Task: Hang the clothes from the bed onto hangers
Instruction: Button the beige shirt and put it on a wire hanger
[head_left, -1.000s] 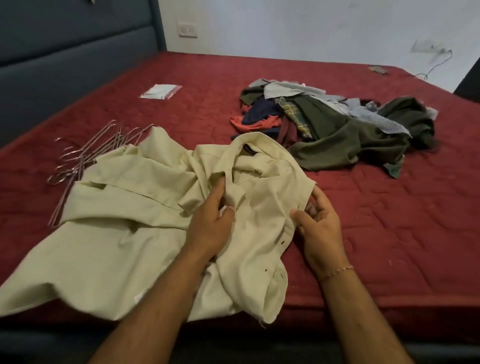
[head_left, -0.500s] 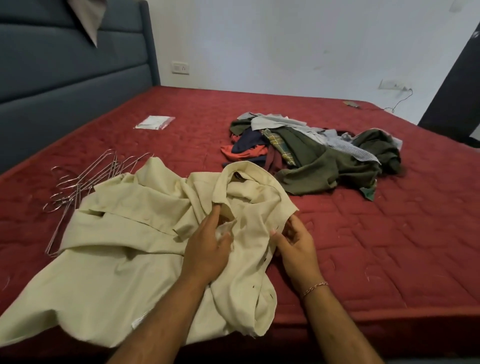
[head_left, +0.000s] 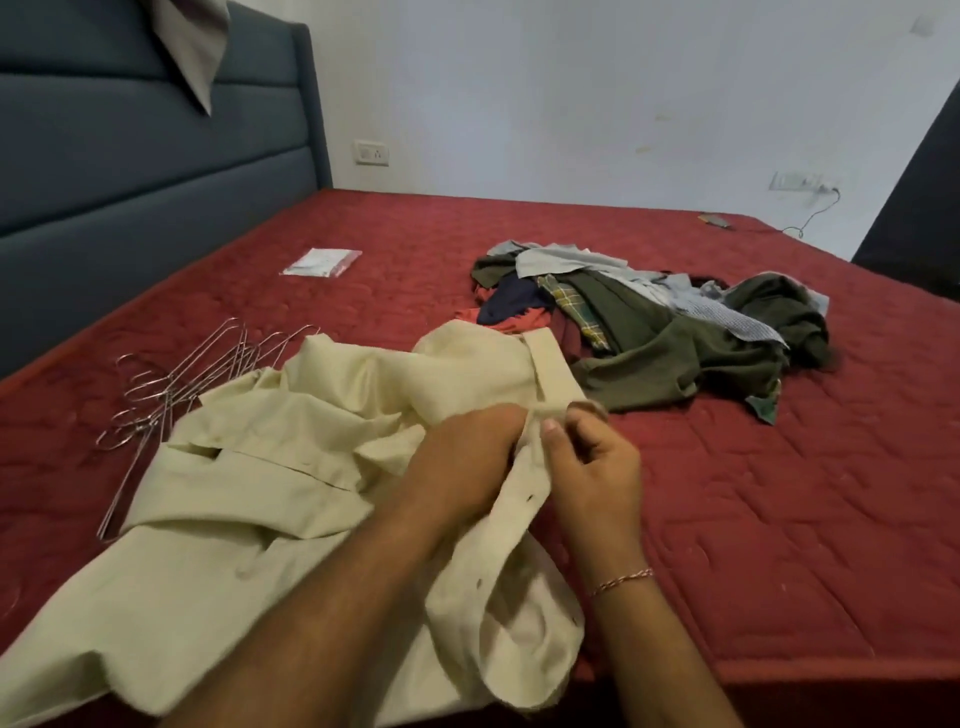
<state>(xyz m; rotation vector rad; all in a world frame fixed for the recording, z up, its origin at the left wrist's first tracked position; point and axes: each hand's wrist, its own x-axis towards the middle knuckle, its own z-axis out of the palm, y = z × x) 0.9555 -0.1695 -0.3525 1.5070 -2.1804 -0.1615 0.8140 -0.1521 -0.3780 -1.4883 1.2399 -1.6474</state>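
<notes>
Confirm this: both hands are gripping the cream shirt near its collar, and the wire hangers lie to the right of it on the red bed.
Not quite. The head view shows the wire hangers to the left of the cream shirt, partly under it. The rest holds: the left hand and right hand grip it near the collar, on the red bed.

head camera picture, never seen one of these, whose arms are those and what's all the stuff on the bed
No machine here: the camera sits on a person's head and looks forward and down, so the two arms are that person's own. Their left hand and right hand both grip the front edge of a cream shirt, which lies spread on the red bed. A bunch of wire hangers lies to the left, partly under the shirt. Further back are a pile of clothes and a small plastic packet.
</notes>
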